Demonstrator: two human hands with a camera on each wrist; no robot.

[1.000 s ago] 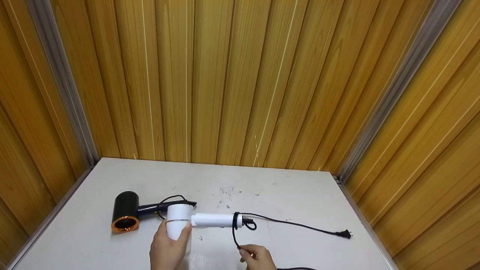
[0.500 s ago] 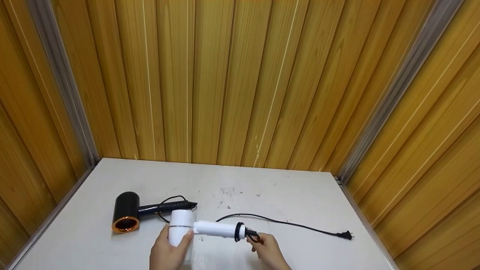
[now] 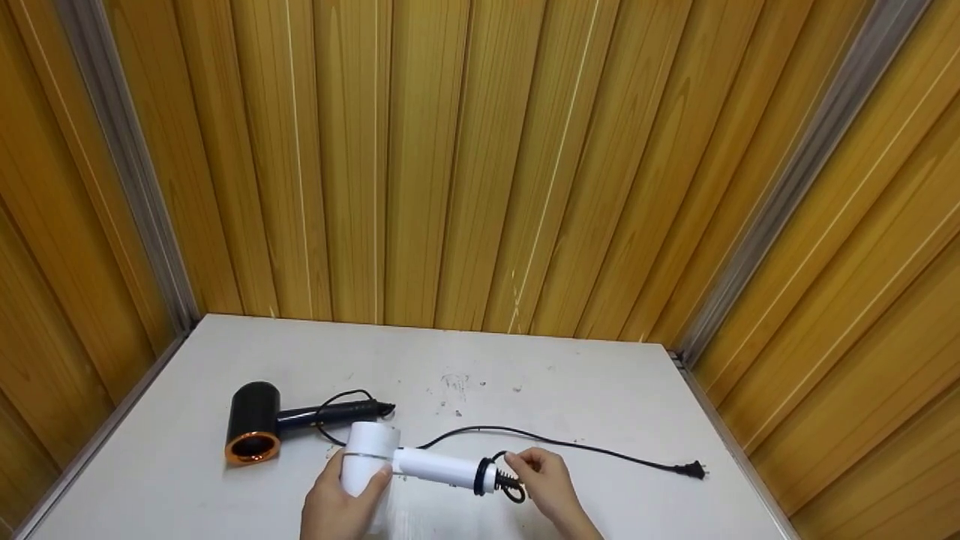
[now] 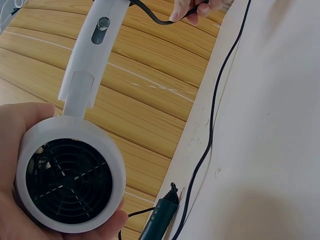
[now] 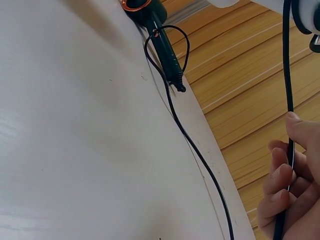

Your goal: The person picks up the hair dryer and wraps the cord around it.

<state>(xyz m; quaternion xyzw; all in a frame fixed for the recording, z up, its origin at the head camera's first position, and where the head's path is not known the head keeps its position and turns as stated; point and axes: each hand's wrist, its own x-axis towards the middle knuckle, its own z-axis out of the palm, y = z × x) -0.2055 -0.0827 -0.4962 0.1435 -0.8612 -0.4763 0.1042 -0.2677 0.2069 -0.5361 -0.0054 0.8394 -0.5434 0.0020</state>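
My left hand (image 3: 337, 499) grips the head of a white hair dryer (image 3: 439, 466), whose handle points right and slopes slightly down. The dark round grille (image 4: 69, 180) of that head faces the left wrist camera. Several turns of a black cord (image 3: 482, 477) are wound round the handle's end, beside a small cord loop. Just right of that end, my right hand (image 3: 551, 480) pinches the cord between thumb and fingers. In the right wrist view, the cord (image 5: 287, 65) runs taut from the handle down through the curled fingers.
A black hair dryer (image 3: 253, 420) with an orange rim lies on the white table (image 3: 585, 382) at the left. Its cord (image 3: 555, 437) stretches right to a two-pin plug (image 3: 691, 470). Wood-patterned panels (image 3: 420, 165) wall the back and sides.
The right hand has come from below the handle, round its end, and up to its right with the cord. The white hair dryer has shifted slightly right and its handle end has dipped.
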